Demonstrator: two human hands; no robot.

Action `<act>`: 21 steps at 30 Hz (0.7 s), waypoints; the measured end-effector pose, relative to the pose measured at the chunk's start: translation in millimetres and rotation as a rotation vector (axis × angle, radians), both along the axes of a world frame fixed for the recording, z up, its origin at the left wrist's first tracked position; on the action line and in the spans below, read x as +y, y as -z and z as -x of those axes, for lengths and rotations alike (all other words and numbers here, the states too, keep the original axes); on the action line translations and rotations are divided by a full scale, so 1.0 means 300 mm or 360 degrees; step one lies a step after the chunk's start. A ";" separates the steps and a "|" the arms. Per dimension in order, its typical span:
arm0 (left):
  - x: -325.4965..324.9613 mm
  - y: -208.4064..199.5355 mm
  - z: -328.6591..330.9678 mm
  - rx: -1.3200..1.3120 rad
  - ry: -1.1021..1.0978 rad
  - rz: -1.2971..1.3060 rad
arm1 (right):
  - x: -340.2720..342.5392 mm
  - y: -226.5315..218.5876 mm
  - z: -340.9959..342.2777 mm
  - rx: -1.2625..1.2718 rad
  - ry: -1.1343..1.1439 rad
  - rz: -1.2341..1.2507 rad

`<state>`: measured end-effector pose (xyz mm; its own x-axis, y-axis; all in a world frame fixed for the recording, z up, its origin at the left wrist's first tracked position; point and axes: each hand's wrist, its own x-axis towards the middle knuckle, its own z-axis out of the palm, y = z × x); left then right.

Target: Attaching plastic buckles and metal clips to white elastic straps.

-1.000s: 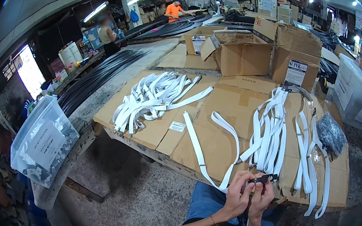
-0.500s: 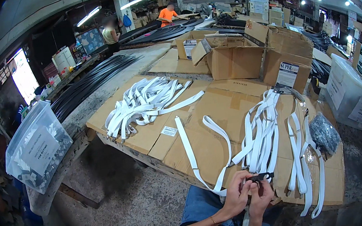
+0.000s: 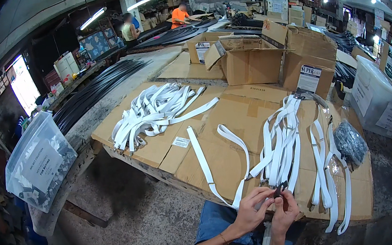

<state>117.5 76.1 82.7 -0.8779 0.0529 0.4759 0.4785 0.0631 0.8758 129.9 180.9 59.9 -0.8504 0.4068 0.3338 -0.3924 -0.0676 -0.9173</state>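
Low in front of me, my left hand (image 3: 251,210) is closed, its fingertips pinched around a white elastic strap (image 3: 238,196) that runs up onto the cardboard. My right hand (image 3: 284,213) is closed on a small black clip (image 3: 278,190) between thumb and fingers. The two hands almost touch, and fingers partly hide the clip. More white strap (image 3: 266,239) hangs below them. Just beyond lies a bundle of white straps (image 3: 281,148) with metal fittings. Several separate suspender straps (image 3: 323,170) lie to its right, some over the table edge.
Cardboard (image 3: 218,144) covers the table. A tangled white strap pile (image 3: 148,111) sits left, a plastic bag of dark parts (image 3: 350,142) right. Open cartons (image 3: 253,66) stand behind. Clear bins (image 3: 39,163) flank the table. Two people work farther back, one in an orange shirt (image 3: 179,17).
The black clip has turned from lying sideways to pointing more upward. My left fingers have shifted slightly and my right hand has rotated around it. The view has moved a little.
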 end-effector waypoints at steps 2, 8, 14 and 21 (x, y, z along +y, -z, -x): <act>-0.001 0.011 -0.001 -0.0007 -0.0005 0.0021 | 0.007 0.013 0.008 0.0014 -0.0082 0.0009; 0.010 0.000 -0.017 0.0063 -0.0054 0.0075 | 0.004 0.035 0.006 0.0085 -0.0163 0.0093; 0.011 0.003 -0.016 0.0182 -0.0093 0.0151 | -0.011 0.007 -0.004 0.0101 -0.0111 -0.0033; 0.022 -0.008 -0.018 0.0153 -0.0096 0.0073 | -0.023 0.000 -0.004 0.0132 -0.0050 -0.0024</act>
